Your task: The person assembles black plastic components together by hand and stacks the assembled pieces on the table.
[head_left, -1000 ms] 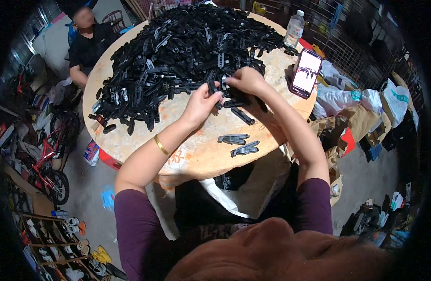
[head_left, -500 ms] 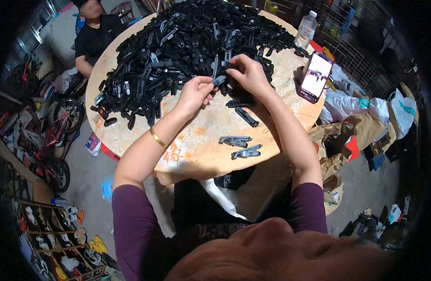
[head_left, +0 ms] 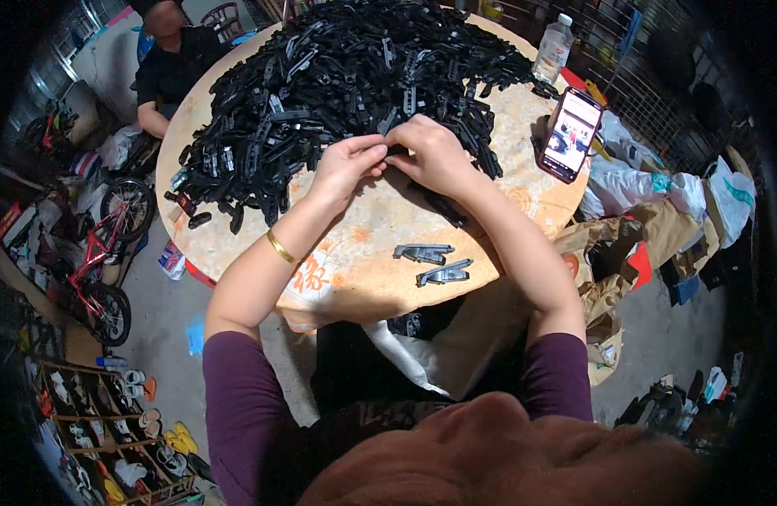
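My left hand (head_left: 345, 175), with a gold bangle on its wrist, is closed at the fingertips on a small black plastic part. That part is now almost wholly hidden by the fingers. My right hand (head_left: 435, 158) meets it from the right, thumb and forefinger pinched on the same part. Just beyond both hands lies a big heap of black plastic parts (head_left: 321, 93). Near the table's front edge rest two joined black plastic pieces, one (head_left: 424, 253) slightly behind the other (head_left: 445, 273). Another dark part (head_left: 446, 211) lies partly under my right forearm.
The round table (head_left: 237, 257) has a patterned cloth. At its right stand a clear bottle (head_left: 553, 51) and a propped phone (head_left: 567, 137) with a lit screen. Another person (head_left: 178, 63) sits at the far left. Bags (head_left: 642, 190), a red bicycle (head_left: 97, 253) and a shoe rack (head_left: 102, 430) surround the table.
My right hand has moved left and down to meet my left hand, and its fingers now cover the part. The picture on the phone screen has changed.
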A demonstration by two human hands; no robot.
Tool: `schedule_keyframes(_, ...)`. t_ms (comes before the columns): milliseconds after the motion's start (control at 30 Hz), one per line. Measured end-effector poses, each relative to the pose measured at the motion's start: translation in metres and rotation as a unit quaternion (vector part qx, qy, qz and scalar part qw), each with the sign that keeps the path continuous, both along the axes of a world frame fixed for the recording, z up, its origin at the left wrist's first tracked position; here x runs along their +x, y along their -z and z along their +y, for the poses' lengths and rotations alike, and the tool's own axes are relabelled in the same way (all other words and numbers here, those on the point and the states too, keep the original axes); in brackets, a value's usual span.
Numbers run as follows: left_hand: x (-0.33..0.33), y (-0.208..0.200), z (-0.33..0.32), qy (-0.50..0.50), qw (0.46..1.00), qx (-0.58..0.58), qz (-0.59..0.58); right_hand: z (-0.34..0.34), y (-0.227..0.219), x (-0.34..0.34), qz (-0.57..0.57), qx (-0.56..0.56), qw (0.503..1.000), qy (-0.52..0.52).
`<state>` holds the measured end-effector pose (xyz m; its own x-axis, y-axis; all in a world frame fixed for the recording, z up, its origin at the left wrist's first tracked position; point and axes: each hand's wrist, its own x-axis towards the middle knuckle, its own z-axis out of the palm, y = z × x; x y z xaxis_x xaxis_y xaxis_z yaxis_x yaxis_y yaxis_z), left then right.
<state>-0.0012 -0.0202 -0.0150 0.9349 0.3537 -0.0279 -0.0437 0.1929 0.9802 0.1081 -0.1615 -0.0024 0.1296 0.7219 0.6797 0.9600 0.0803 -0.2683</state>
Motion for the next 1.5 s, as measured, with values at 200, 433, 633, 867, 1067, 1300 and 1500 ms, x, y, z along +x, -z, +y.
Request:
schedule_keyframes(200, -0.003, -0.011, -0.01, -0.037, 0.979, 0.178, -0.09, 0.0, 0.006, 0.022, 0.366, -0.105, 0.922, -0.072)
schedule_keyframes(433, -0.016, -0.024, -0.019, -0.08, 0.919, 0.371, -0.11, -0.013, -0.022, 0.003, 0.387, -0.106, 0.914, -0.055)
schedule_keyframes(633, -0.019, -0.031, -0.034, 0.177, 0.966, 0.189, 0.014, -0.036, -0.013, 0.071, 0.448, -0.001, 0.889, 0.093)
schedule_keyframes(867, -0.01, 0.002, -0.036, 0.279, 0.835, 0.46, -0.114, -0.048, 0.001, 0.098, 0.122, -0.264, 0.864, 0.411)
schedule_keyframes(1067, 0.001, 0.005, -0.052, 0.19, 0.741, 0.608, -0.215, -0.04, 0.001, 0.085, 0.101, -0.281, 0.87, 0.393)
schedule_keyframes(1300, -0.008, 0.004, -0.049, 0.121, 0.755, 0.616, -0.19, -0.036, 0.006, 0.075, 0.113, -0.18, 0.897, 0.389)
schedule_keyframes(1500, 0.0, 0.0, -0.026, -0.032, 0.932, 0.349, -0.094, -0.022, 0.001, 0.067, 0.188, 0.022, 0.956, 0.226)
